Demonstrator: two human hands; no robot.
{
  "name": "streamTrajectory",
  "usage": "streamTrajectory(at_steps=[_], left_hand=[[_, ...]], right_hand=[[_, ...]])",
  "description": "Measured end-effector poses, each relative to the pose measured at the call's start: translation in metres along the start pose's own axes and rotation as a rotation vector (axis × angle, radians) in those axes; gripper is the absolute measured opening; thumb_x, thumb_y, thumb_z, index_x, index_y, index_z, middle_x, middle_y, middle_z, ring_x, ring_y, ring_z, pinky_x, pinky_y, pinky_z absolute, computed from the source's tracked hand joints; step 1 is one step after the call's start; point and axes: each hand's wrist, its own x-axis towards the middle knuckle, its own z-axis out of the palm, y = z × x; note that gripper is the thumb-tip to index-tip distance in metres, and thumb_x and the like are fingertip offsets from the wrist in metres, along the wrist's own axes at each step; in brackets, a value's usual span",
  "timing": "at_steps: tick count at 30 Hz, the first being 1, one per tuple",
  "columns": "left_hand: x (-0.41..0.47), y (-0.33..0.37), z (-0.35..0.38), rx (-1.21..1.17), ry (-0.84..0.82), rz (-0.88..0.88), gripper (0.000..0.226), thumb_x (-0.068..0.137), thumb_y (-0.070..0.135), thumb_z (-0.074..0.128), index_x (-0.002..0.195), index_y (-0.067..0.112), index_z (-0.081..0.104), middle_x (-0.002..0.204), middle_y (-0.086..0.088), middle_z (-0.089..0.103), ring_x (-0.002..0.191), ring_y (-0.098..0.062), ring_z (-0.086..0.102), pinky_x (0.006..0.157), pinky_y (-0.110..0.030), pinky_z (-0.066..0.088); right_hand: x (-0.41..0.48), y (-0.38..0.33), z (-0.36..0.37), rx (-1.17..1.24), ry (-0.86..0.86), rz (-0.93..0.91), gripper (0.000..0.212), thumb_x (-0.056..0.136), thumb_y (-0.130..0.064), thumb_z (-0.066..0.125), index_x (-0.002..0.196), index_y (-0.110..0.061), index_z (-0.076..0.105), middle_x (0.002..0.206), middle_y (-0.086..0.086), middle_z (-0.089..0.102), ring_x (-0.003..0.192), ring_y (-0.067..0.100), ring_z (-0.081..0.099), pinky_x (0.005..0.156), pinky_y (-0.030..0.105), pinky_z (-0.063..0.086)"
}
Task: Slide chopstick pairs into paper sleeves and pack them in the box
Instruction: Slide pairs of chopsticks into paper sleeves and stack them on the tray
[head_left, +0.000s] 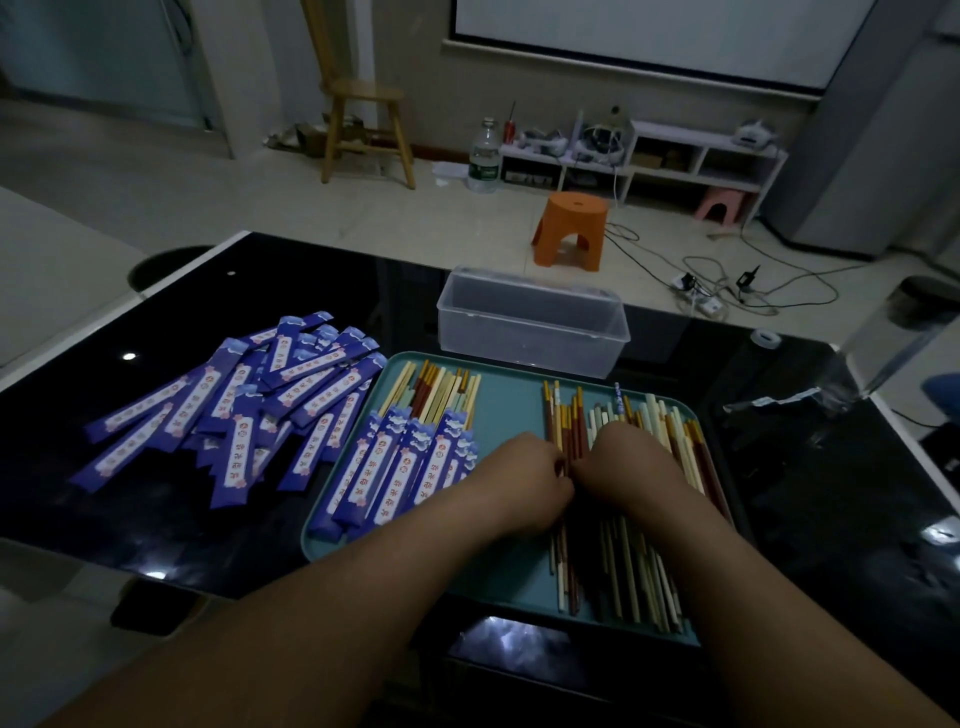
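- The person's left hand (524, 483) and right hand (636, 462) sit knuckle to knuckle on the loose pile of cream, yellow and red-brown wooden chopsticks (639, 566), on the right half of the flat teal plastic tray (506, 415). Both hands curl down into the sticks, but the fingertips are hidden under the knuckles, so there's no telling what they've pinched, if anything.
- Biggest risk, probably: a mismatched pair. The colours are all jumbled together and the room is dim, so grabbing two that don't match would be easy.
- The near ends of the pile reach the tray's front lip. Raking through it could roll a few sticks off the edge.
- The finished pairs in purple printed paper sleeves (400, 467) lie just beside the left hand. A careless wrist could fan them out.
- The empty purple sleeves (234, 410) are heaped on the glossy black table (831, 493), left of the tray. That's a cross-body reach for the right hand.
- The clear plastic box (530, 322) sits behind the tray and looks empty. It's light, so dropping pairs in roughly might shove it back.
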Motion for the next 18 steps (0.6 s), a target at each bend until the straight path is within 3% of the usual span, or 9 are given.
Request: streamTrajectory(at_steps=[3,6,9,12,15,18], left_hand=[[-0.002,0.001,-0.003,-0.026,-0.019,0.002,0.025,0.096,0.022,0.054,0.103,0.009,0.074,0.099,-0.011,0.068,0.088,-0.027,0.064,0.079,-0.04,0.056],[-0.004,0.001,-0.007,-0.045,-0.042,-0.004,0.027,0.097,0.02,0.053,0.112,0.011,0.074,0.106,-0.011,0.071,0.094,-0.026,0.066,0.086,-0.04,0.057],[-0.007,0.0,-0.007,-0.071,-0.041,-0.007,0.029,0.099,0.02,0.053,0.119,0.013,0.072,0.113,-0.01,0.071,0.099,-0.025,0.066,0.089,-0.04,0.057],[-0.009,0.003,-0.009,-0.128,0.069,0.011,0.029,0.103,0.024,0.055,0.129,0.015,0.065,0.121,-0.004,0.063,0.101,-0.018,0.062,0.08,-0.029,0.049],[-0.008,0.006,-0.01,-0.177,0.145,0.044,0.028,0.104,0.027,0.056,0.13,0.019,0.061,0.116,0.002,0.059,0.091,-0.008,0.057,0.071,-0.019,0.044],[-0.01,0.005,-0.008,-0.138,0.136,0.001,0.028,0.104,0.023,0.055,0.132,0.016,0.06,0.124,-0.004,0.064,0.105,-0.018,0.062,0.09,-0.034,0.055]], right_hand=[[0.0,-0.003,0.001,-0.011,-0.011,-0.022,0.03,0.092,-0.022,0.066,0.066,-0.013,0.054,0.067,0.004,0.056,0.059,0.017,0.054,0.049,0.026,0.035],[0.001,-0.003,0.001,0.031,-0.051,-0.036,0.04,0.092,-0.038,0.07,0.065,-0.013,0.056,0.064,0.003,0.056,0.057,0.017,0.053,0.052,0.026,0.039],[0.001,-0.001,0.001,0.082,-0.069,-0.016,0.042,0.09,-0.041,0.071,0.063,-0.013,0.056,0.061,0.002,0.055,0.054,0.016,0.051,0.051,0.025,0.039],[0.002,0.002,-0.009,0.209,-0.048,-0.011,0.04,0.091,-0.033,0.069,0.06,-0.012,0.054,0.059,0.003,0.053,0.05,0.015,0.047,0.048,0.022,0.035],[0.005,0.009,-0.019,0.364,-0.034,-0.003,0.03,0.092,-0.027,0.069,0.071,-0.006,0.07,0.071,0.009,0.072,0.056,0.017,0.061,0.055,0.026,0.048],[0.005,0.014,-0.015,0.327,-0.07,0.018,0.03,0.091,-0.026,0.072,0.071,-0.004,0.069,0.064,0.007,0.068,0.051,0.015,0.058,0.051,0.025,0.05]])
